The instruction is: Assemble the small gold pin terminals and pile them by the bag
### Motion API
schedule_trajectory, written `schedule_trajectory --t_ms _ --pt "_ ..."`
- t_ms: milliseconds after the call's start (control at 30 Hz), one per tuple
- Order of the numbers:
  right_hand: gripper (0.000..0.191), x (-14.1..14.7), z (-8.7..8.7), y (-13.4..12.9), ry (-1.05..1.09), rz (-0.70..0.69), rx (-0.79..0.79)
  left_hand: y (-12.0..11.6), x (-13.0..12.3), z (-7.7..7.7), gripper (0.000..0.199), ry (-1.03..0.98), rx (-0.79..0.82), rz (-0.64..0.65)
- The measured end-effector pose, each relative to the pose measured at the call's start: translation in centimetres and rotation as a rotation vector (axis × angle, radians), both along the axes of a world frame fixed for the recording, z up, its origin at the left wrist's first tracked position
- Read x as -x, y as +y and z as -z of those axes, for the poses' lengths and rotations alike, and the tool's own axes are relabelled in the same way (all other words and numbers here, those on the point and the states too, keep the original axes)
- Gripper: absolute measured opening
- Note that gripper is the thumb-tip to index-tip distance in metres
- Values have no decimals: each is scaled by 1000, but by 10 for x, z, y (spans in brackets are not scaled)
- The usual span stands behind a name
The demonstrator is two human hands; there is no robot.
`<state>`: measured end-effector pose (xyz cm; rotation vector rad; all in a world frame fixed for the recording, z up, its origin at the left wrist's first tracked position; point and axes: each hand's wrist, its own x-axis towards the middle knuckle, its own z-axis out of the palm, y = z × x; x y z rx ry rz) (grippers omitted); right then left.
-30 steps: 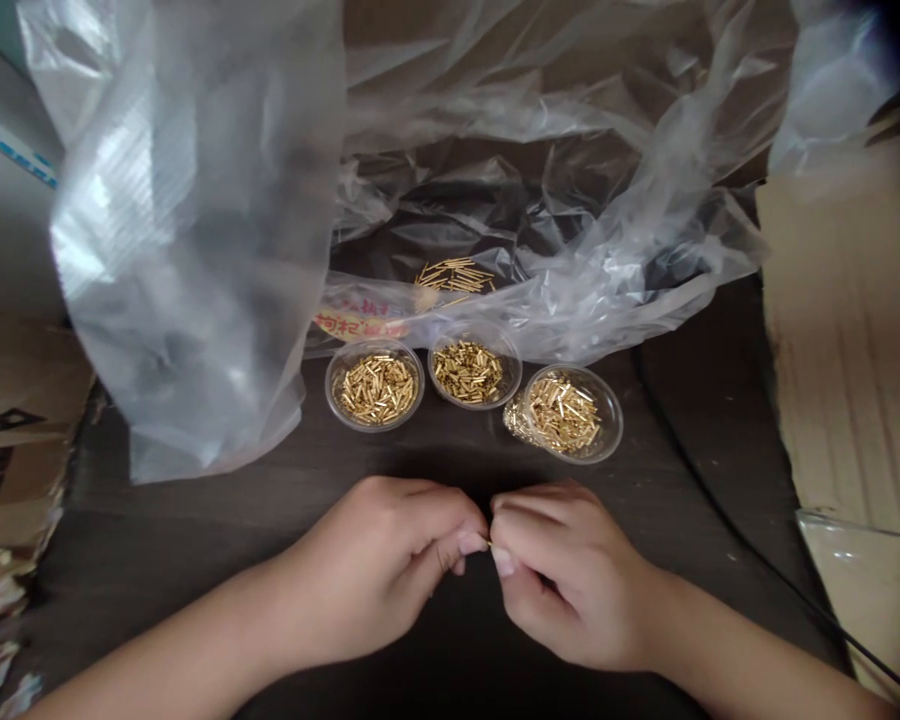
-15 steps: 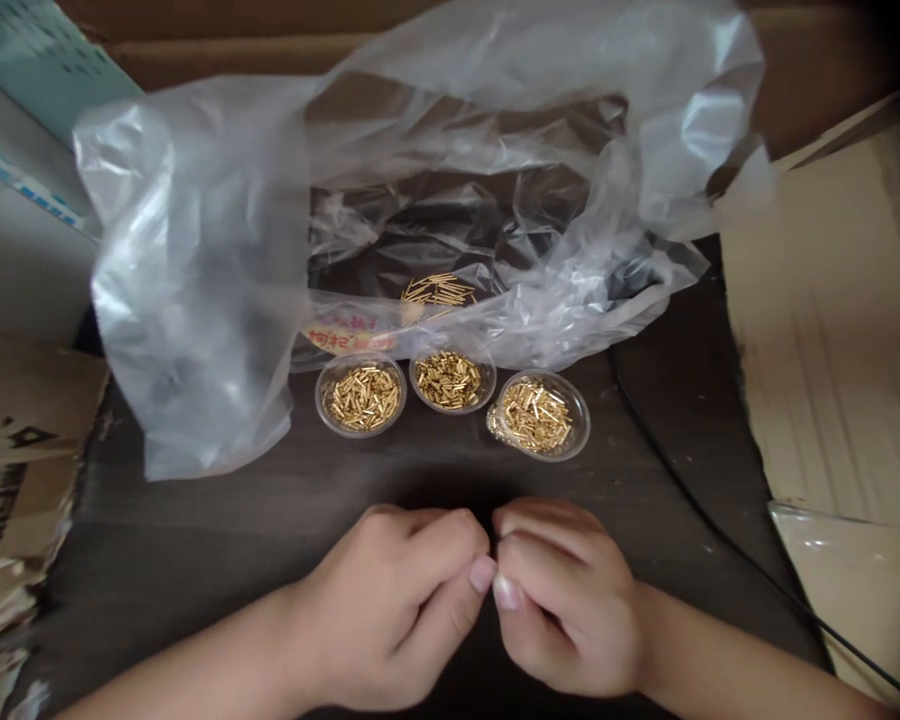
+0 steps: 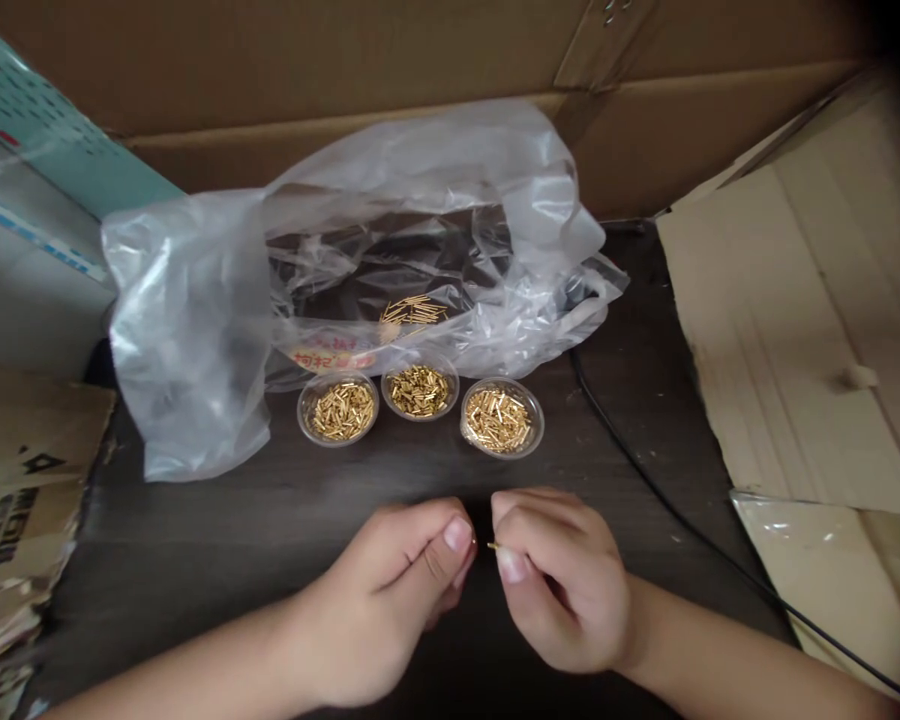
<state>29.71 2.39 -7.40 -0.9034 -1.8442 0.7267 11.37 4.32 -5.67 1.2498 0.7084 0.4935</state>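
Observation:
Near the front of the dark table, my left hand (image 3: 409, 590) is closed, thumb pressed on its fingers, with a tiny bright tip barely showing at the thumb. Facing it across a small gap, my right hand (image 3: 562, 580) pinches a thin gold pin (image 3: 493, 545) whose end sticks out to the left. Beyond the hands stand three clear round cups of small gold metal pieces: a left cup (image 3: 338, 408), a middle cup (image 3: 420, 388) and a right cup (image 3: 502, 418). Longer gold pins (image 3: 414, 312) lie on the clear plastic bag behind them.
The crumpled plastic bag (image 3: 187, 330) spreads behind the cups. A black cable (image 3: 645, 470) crosses the table (image 3: 217, 540) on the right. Cardboard (image 3: 795, 300) stands at the right and back, with a printed carton (image 3: 30, 490) at the left.
My hands have moved slightly apart, and a gold pin end now shows at my right fingertips. My left thumb has turned more into view. The camera view has shifted, showing more back cardboard.

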Motion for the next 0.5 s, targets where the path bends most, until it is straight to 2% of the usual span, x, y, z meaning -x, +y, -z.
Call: schedule_trajectory --t_ms 100,367,500 --pt "22 -1 1 1 12 -14 25 1 -4 5 43 -76 108 6" --pt "23 -4 7 8 129 -71 212 15 -4 11 48 -55 45 103" --pt "22 -6 8 8 128 -88 249 18 -4 11 48 -29 24 127"
